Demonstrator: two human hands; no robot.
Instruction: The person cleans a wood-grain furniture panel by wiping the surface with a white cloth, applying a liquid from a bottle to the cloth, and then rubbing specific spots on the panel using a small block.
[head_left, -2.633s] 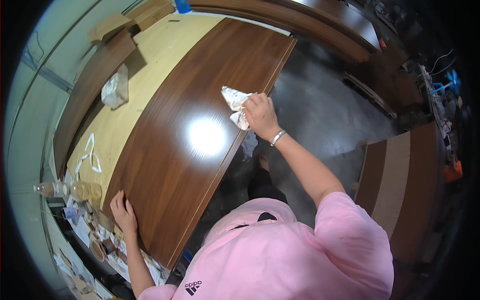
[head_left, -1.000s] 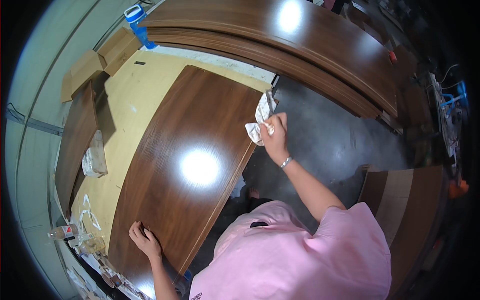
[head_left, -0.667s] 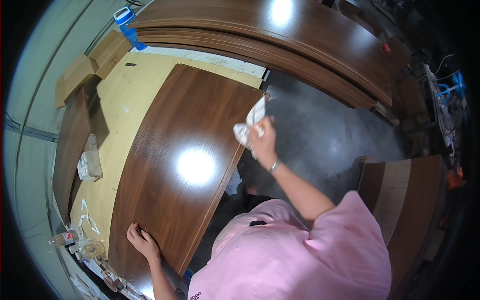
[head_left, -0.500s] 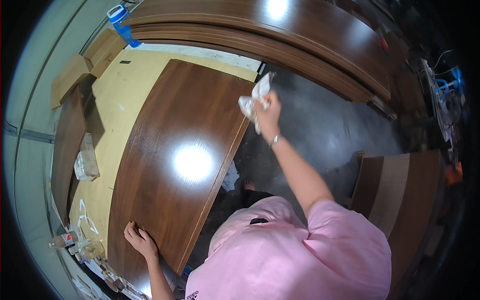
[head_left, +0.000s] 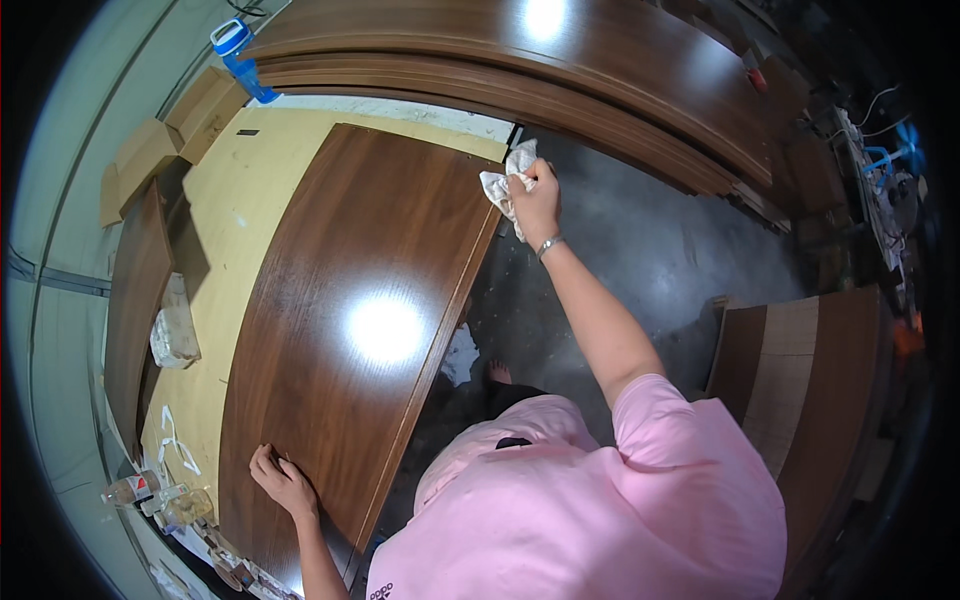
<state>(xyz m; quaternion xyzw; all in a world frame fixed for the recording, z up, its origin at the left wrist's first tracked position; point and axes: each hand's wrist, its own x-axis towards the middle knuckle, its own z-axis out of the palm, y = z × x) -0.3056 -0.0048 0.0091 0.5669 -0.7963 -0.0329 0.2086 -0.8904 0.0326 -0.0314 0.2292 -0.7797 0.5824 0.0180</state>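
Observation:
A dark brown wooden panel (head_left: 330,260) with a glossy wood grain lies on the pale yellow worktable (head_left: 230,230). My right hand (head_left: 538,205) is closed round a crumpled white cloth (head_left: 500,188) by the panel's far right corner. Part of the cloth overlaps the edge there; I cannot tell whether it presses on the wood. Down at the near left, my left hand (head_left: 283,482) rests on the panel with loosely bent fingers and holds nothing.
Stacked brown panels (head_left: 450,75) lie across the far side, near a blue bottle (head_left: 245,65). Along the left are an open cardboard box (head_left: 150,155), a leaning board (head_left: 135,320), a white wrapped block (head_left: 175,335) and a plastic bottle (head_left: 130,488). Another brown panelled piece (head_left: 790,370) stands at right.
My right hand and the cloth have shifted slightly, and the cloth now sits more bunched at the panel's far right corner. My left hand stays in place on the panel.

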